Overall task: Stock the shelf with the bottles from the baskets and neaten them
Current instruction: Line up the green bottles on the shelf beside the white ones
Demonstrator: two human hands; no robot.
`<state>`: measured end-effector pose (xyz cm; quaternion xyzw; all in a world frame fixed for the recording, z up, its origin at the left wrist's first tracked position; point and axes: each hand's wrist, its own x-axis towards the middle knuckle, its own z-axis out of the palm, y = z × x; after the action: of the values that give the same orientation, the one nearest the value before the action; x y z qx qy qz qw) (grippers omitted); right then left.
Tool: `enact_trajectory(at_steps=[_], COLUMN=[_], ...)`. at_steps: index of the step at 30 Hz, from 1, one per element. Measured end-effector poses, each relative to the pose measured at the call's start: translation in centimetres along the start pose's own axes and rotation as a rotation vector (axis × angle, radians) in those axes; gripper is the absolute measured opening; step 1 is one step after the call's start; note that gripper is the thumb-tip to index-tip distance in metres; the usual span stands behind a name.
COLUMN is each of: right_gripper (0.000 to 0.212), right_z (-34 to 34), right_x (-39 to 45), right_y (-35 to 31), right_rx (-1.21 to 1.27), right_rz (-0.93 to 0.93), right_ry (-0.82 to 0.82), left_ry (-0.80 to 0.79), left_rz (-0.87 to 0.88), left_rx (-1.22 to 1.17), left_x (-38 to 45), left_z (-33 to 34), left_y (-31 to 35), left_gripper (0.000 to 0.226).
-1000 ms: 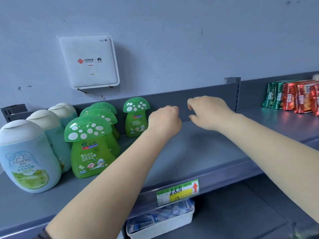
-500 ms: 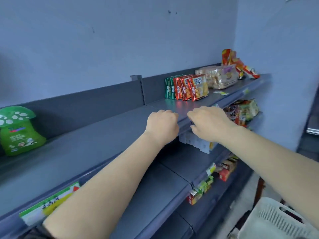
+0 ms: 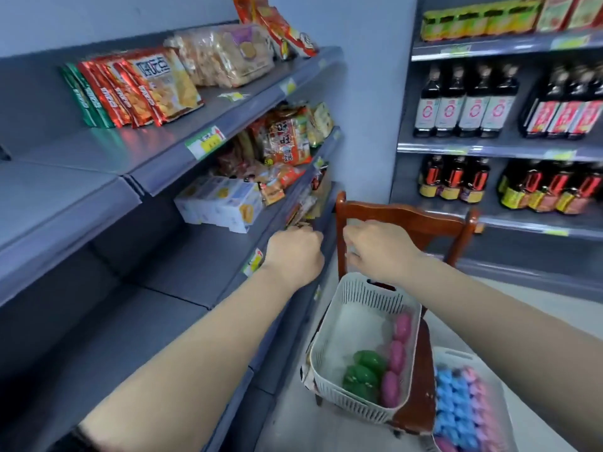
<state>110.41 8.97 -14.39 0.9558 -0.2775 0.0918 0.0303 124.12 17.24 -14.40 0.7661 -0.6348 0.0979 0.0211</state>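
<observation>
The grey shelf unit (image 3: 107,203) runs along my left, its near boards bare and snack packets (image 3: 140,89) standing on the top board further along. Beyond the wooden chair (image 3: 404,220), a second shelving unit (image 3: 489,148) carries rows of dark sauce bottles (image 3: 466,102). The chair is my landmark: it stands just beside the far end of the grey shelf unit, and a white basket (image 3: 329,337) sits on its seat. Inside that basket, green bottles (image 3: 362,373) lie towards the near end and pink bottles (image 3: 398,353) line the wall on the right. To the right of the chair and lower down, a second white basket (image 3: 456,355) is packed with blue and pink bottles (image 3: 456,406). My left hand (image 3: 293,252) is out in front of me, left of the chair back, fingers curled into a loose fist with nothing in it. My right hand (image 3: 375,249) hangs in front of the chair back, above the basket on the seat, fingers curled downward and holding nothing.
</observation>
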Motion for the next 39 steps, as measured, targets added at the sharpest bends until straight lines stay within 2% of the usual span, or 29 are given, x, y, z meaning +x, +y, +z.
enact_trajectory(at_steps=[5, 8, 13, 18, 23, 27, 29, 33, 39], right_gripper=[0.024, 0.029, 0.032, 0.024, 0.027, 0.040, 0.044, 0.039, 0.037], right_z=[8.1, 13.7, 22.9, 31.8, 38.9, 43.2, 44.7, 47.0, 47.6], right_x=[-2.1, -3.9, -6.6, -7.5, -7.4, -7.1, -6.9, -6.7, -6.4], right_y=[4.0, 5.7, 7.0, 7.3, 7.3, 7.6, 7.7, 7.7, 7.9], right_rx=[0.203, 0.293, 0.441, 0.462, 0.449, 0.451, 0.438, 0.394, 0.407], right_rz=[0.269, 0.431, 0.601, 0.617, 0.613, 0.591, 0.565, 0.467, 0.447], right_ry=[-0.203, -0.346, -0.562, -0.651, -0.729, -0.800, -0.829, -0.900, -0.908], left_ry=[-0.197, -0.370, -0.627, -0.782, -0.904, -0.965, -0.966, -0.960, -0.932], left_rz=[0.056, 0.076, 0.099, 0.046, -0.004, -0.029, -0.059, -0.120, -0.137], left_rx=[-0.138, -0.240, -0.314, -0.395, -0.447, -0.506, -0.534, -0.621, -0.671], left_x=[2.6, 3.5, 4.2, 4.4, 4.3, 3.4, 3.1, 2.9, 2.8], left_z=[7.7, 13.7, 23.7, 33.1, 41.0, 46.2, 48.1, 50.5, 50.6], left_y=[3.2, 4.9, 6.3, 6.8, 8.0, 9.5, 9.9, 10.4, 10.2], left_gripper=[0.023, 0.020, 0.027, 0.036, 0.047, 0.048, 0.048, 0.044, 0.045])
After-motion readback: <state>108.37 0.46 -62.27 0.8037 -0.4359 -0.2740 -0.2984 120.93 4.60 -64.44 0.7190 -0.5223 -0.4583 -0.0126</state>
